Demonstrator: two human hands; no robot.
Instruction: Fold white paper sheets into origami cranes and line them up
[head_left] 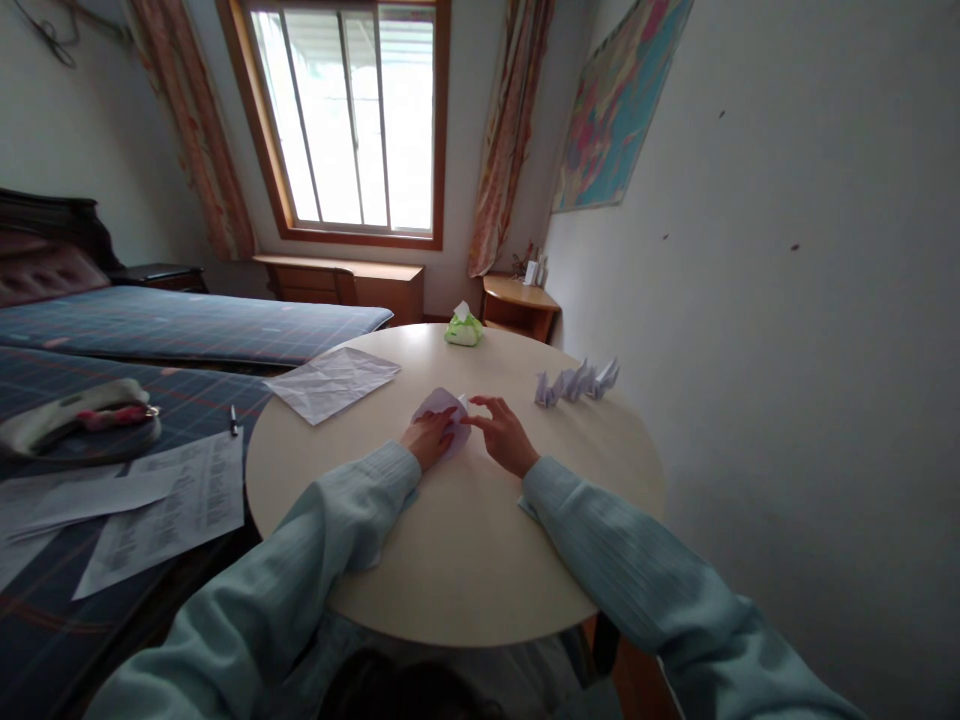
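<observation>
From the head camera, I look down on my round white table (465,560), with twelve o'clock at its far edge. The folded paper (438,400) lies just beyond the middle, toward twelve. My left hand (429,437) rests over it, fingers reaching onto the sheet; I cannot tell whether they grip. My right hand (506,435) has thumb and forefinger narrowly parted at the paper's right edge. A creased sheet (334,385) lies at ten, paper figures (576,384) stand in a row at two, and a green tissue pack (465,332) sits at twelve. I'd judge this fold wants the left hand anchoring the paper, edges matched, then a firm thumb run along the crease.
</observation>
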